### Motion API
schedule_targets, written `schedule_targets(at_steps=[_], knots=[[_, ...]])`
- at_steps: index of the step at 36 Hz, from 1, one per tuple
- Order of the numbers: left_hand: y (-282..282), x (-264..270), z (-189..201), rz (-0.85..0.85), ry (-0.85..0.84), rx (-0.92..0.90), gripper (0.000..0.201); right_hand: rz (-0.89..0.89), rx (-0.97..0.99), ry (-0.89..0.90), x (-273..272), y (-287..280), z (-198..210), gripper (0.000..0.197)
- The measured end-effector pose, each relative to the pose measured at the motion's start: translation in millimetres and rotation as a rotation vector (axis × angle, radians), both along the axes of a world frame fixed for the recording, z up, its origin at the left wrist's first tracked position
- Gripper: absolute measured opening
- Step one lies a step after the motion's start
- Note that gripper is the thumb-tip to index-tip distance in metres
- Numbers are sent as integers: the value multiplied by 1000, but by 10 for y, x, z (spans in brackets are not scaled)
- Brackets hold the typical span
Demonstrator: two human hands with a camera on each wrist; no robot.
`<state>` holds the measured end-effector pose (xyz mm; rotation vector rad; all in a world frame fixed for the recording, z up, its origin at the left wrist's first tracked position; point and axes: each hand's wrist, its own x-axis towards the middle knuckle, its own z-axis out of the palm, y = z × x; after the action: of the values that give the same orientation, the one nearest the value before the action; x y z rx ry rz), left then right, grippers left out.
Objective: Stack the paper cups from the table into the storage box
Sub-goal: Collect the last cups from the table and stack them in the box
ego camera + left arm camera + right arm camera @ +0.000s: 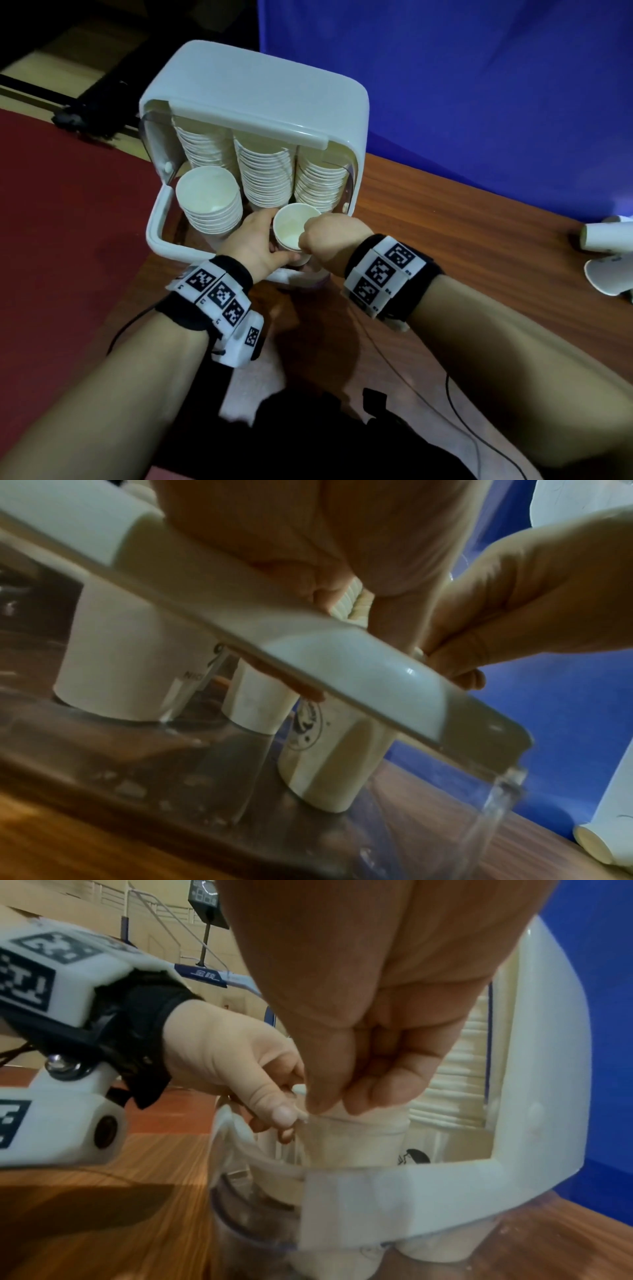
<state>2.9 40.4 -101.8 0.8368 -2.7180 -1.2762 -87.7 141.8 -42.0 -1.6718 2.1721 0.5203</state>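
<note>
The white storage box (pixel 255 113) stands open with three long stacks of paper cups inside; the left stack (pixel 209 198) leans out toward me. In front of the right stack, both hands hold one paper cup (pixel 291 229) upright inside the box's front rim (pixel 394 1185). My left hand (pixel 265 240) grips its left side, thumb near the rim. My right hand (pixel 310 236) pinches the rim from the right, as the right wrist view shows on the cup (pixel 359 1139). Through the clear wall in the left wrist view, the printed cup (pixel 329 761) reaches down to the box floor.
Two loose paper cups (pixel 603 236) (pixel 608 274) lie on the wooden table (pixel 462 240) at the far right. A blue backdrop (pixel 479 85) rises behind the box. Red floor lies left of the table. Black cables (pixel 455 411) trail near my forearms.
</note>
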Motion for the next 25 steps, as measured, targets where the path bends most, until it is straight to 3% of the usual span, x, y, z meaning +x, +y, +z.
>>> schedule_targets(at_steps=[6,11,20,25], knots=[[137,137,231,-4,-15,-220,78,-106,-229,-67,-15,297,125,37],[524,86,500,-116,63,-319,64,-232,-432,-111,-147,956,259,42],[1891,-803,631,-389,87,-223,50,-609,-404,-4,-728,2884,279,46],[2820,-1486,629,-452,34,-167,51,-825,-377,11,-1247,4079,270,44]])
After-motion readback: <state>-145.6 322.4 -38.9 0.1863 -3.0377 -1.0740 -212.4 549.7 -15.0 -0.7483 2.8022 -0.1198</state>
